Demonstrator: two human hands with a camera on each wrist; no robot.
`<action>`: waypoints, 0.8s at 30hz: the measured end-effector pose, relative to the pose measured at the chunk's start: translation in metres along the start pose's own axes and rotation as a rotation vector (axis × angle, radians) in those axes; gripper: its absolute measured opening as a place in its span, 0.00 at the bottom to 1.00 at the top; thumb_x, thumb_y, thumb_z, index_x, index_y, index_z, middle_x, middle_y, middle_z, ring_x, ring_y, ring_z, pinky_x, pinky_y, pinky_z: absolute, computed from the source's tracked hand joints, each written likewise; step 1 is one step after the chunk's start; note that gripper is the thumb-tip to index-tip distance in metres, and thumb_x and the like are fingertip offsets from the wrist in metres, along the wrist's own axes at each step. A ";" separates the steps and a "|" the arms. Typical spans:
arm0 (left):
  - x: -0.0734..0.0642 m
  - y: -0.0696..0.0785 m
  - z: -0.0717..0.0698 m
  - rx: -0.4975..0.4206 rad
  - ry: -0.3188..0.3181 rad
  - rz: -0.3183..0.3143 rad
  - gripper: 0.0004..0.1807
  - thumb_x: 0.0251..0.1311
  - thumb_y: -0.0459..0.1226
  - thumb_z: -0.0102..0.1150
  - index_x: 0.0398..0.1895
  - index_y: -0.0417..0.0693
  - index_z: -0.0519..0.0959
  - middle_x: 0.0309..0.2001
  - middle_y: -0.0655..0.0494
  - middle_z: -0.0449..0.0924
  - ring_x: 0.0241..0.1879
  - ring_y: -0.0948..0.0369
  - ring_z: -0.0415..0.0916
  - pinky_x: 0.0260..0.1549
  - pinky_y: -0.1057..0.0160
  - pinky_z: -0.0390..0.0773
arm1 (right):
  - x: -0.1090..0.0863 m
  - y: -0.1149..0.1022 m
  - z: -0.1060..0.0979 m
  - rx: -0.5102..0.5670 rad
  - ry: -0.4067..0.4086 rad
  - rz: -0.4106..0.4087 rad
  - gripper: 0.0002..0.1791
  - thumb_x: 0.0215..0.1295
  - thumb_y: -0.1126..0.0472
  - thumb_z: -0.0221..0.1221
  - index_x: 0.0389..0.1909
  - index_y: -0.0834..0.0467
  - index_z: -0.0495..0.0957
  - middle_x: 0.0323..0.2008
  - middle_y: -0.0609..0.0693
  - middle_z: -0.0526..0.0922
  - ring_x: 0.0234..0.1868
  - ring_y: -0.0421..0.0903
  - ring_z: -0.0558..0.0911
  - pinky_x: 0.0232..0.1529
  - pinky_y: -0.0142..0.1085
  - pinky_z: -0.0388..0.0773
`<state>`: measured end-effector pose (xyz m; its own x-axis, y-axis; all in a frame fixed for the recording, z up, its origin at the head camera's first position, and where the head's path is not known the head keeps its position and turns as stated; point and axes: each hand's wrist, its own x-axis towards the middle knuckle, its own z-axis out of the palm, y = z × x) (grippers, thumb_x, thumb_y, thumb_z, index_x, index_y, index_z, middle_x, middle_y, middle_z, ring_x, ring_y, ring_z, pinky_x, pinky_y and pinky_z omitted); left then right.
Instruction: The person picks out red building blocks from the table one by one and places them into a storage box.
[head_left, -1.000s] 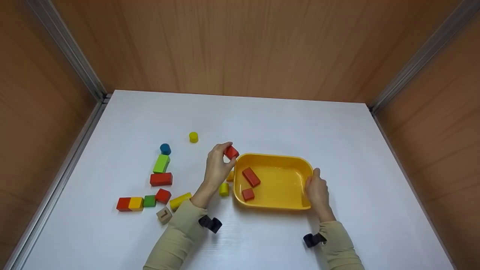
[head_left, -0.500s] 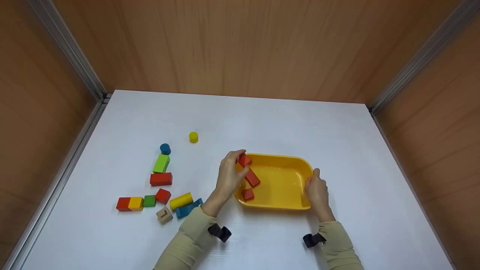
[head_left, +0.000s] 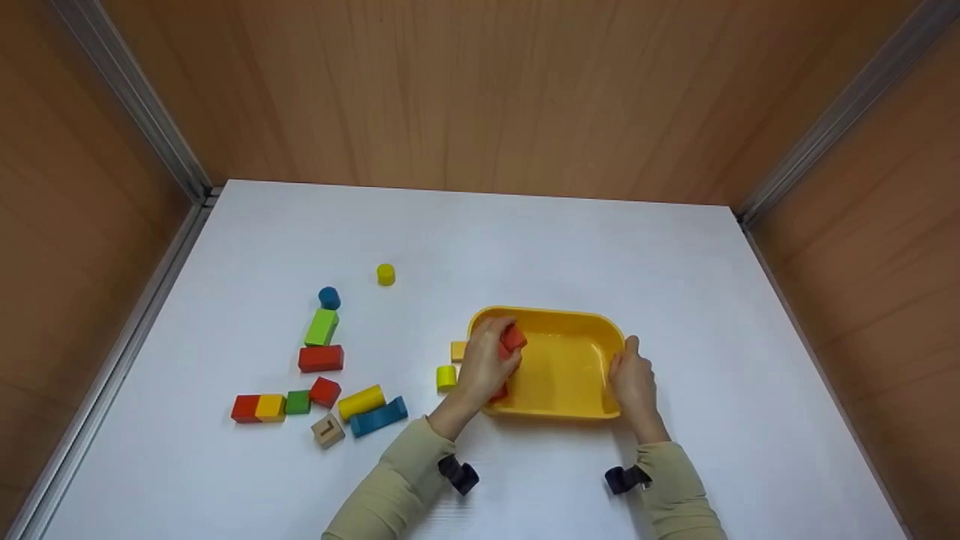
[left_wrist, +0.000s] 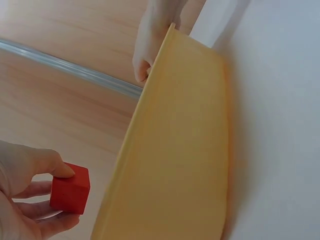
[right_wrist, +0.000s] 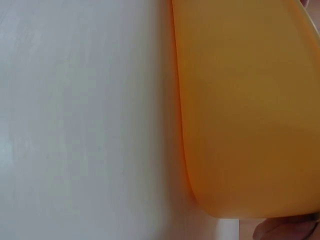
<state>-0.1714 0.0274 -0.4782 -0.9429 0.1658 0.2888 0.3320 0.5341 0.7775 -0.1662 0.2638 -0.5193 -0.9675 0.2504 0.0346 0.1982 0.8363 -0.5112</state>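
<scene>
My left hand (head_left: 484,365) pinches a red cube (head_left: 513,339) between thumb and fingers, above the left part of a yellow plastic tray (head_left: 566,367). The left wrist view shows that red cube (left_wrist: 71,190) held higher than the tray's rim. Inside the tray, part of a small red block (head_left: 500,392) shows below the hand, which covers what else lies there. On the tray's right side my right hand (head_left: 635,381) grips the rim. The right wrist view is mostly the tray's outer wall (right_wrist: 250,120), with a bit of a finger at the lower corner.
Left of the tray sit a yellow block (head_left: 458,351) and a yellow-green cylinder (head_left: 446,379). Farther left lie a blue arched block (head_left: 379,418), a yellow cylinder (head_left: 361,403), a wooden cube (head_left: 328,431), a red brick (head_left: 321,358) and several other blocks. Wooden panels bound the white table.
My left hand has carried the red cube rightward and nearer to me, from beside the tray's left rim to over its inside. The right hand and the tray have stayed put.
</scene>
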 end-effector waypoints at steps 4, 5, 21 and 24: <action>0.001 -0.001 0.008 0.025 -0.008 0.001 0.23 0.43 0.28 0.63 0.47 0.37 0.73 0.41 0.47 0.74 0.38 0.56 0.71 0.40 0.62 0.73 | 0.000 -0.001 -0.001 0.002 -0.016 0.019 0.08 0.64 0.65 0.43 0.41 0.64 0.58 0.18 0.57 0.69 0.15 0.48 0.68 0.12 0.36 0.65; 0.002 -0.001 0.009 0.034 -0.013 -0.002 0.23 0.43 0.28 0.64 0.47 0.37 0.73 0.41 0.47 0.74 0.38 0.57 0.71 0.41 0.62 0.73 | 0.000 -0.001 -0.001 0.007 -0.021 0.024 0.08 0.64 0.65 0.43 0.42 0.63 0.58 0.19 0.57 0.69 0.16 0.48 0.68 0.12 0.35 0.65; 0.014 -0.006 0.030 0.125 -0.119 -0.011 0.19 0.45 0.27 0.62 0.44 0.37 0.74 0.39 0.48 0.75 0.37 0.56 0.73 0.38 0.62 0.74 | 0.002 -0.002 -0.001 -0.010 -0.031 0.032 0.06 0.65 0.65 0.41 0.39 0.63 0.58 0.17 0.56 0.69 0.14 0.48 0.68 0.10 0.34 0.62; 0.018 -0.006 0.035 0.180 -0.145 -0.030 0.19 0.45 0.26 0.62 0.44 0.38 0.74 0.40 0.47 0.75 0.37 0.56 0.74 0.38 0.60 0.74 | 0.002 -0.003 -0.001 -0.004 -0.037 0.041 0.06 0.65 0.65 0.40 0.40 0.63 0.58 0.18 0.56 0.69 0.15 0.47 0.67 0.11 0.34 0.62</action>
<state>-0.1910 0.0558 -0.4969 -0.9504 0.2581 0.1738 0.3063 0.6774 0.6688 -0.1681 0.2624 -0.5171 -0.9637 0.2665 -0.0184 0.2386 0.8278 -0.5077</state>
